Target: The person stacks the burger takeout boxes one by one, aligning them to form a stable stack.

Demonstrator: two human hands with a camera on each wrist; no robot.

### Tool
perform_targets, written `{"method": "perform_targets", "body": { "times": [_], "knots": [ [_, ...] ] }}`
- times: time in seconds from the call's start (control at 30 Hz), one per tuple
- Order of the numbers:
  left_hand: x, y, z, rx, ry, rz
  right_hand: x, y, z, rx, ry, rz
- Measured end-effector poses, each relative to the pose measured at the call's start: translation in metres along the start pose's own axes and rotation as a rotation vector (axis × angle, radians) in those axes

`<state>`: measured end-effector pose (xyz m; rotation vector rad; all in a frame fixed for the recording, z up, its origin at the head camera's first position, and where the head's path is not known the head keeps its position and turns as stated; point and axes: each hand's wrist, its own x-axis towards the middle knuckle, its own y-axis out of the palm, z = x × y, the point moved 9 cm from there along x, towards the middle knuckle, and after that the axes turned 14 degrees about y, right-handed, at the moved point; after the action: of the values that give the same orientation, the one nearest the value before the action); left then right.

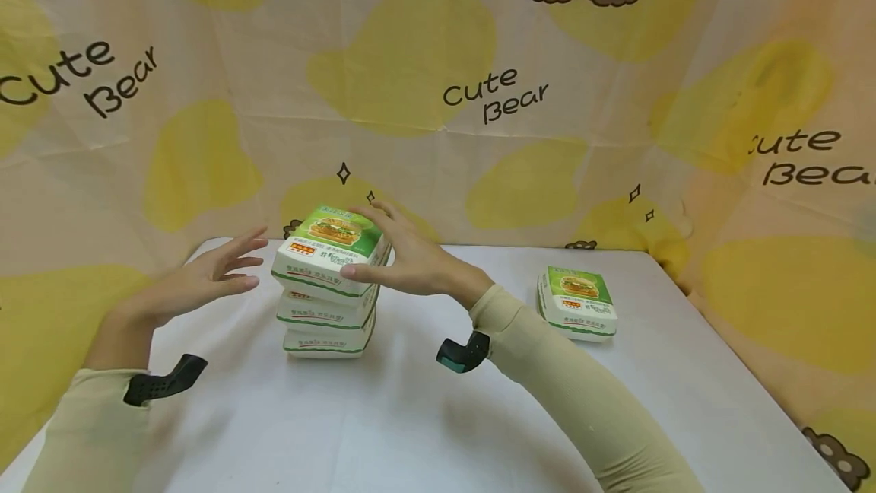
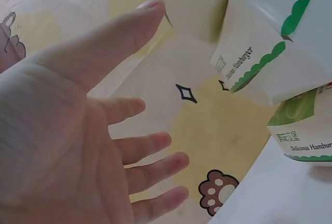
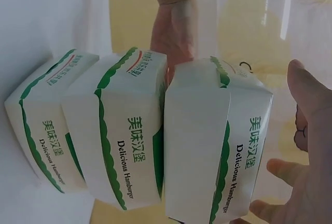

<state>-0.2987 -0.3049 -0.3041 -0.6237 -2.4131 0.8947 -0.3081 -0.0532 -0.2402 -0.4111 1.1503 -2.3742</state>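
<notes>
Three white-and-green hamburger boxes are stacked left of centre in the head view: a top box (image 1: 333, 249), a middle box (image 1: 325, 312) and a bottom box (image 1: 328, 342). The stack leans slightly, its layers not quite lined up. My right hand (image 1: 417, 257) is at the right side of the top box, thumb by its front corner and fingers toward its back edge. In the right wrist view, a gap shows between that thumb and the box. Left of the stack, my left hand (image 1: 198, 280) is held apart from the boxes, fingers spread and palm facing them.
A matching hamburger box (image 1: 578, 303) lies alone on the white table (image 1: 438, 417), to the right beyond my right forearm. Behind the table hangs a yellow-patterned cloth (image 1: 411, 59) with bear prints. Each wrist wears a black band, such as the right wristband (image 1: 465, 352).
</notes>
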Motion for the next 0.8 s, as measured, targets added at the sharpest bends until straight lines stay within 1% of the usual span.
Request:
{"method": "perform_targets", "body": {
  "times": [0.1, 0.27, 0.37, 0.63, 0.8],
  "knots": [
    [0.000, -0.004, 0.002, 0.007, 0.000, -0.030, -0.001, -0.002, -0.001, 0.001, 0.001, -0.010],
    [0.004, -0.008, 0.001, -0.003, 0.012, -0.076, -0.003, -0.006, -0.001, 0.002, 0.003, -0.036],
    [0.006, -0.009, 0.001, -0.018, 0.019, -0.096, -0.005, -0.008, -0.004, -0.003, 0.001, -0.047],
    [0.010, -0.008, -0.002, -0.049, 0.064, -0.136, -0.010, -0.012, -0.016, 0.039, 0.025, -0.046],
    [0.010, -0.010, -0.004, -0.066, 0.072, -0.174, -0.015, -0.016, -0.023, 0.053, 0.036, -0.065]
  ]
}}
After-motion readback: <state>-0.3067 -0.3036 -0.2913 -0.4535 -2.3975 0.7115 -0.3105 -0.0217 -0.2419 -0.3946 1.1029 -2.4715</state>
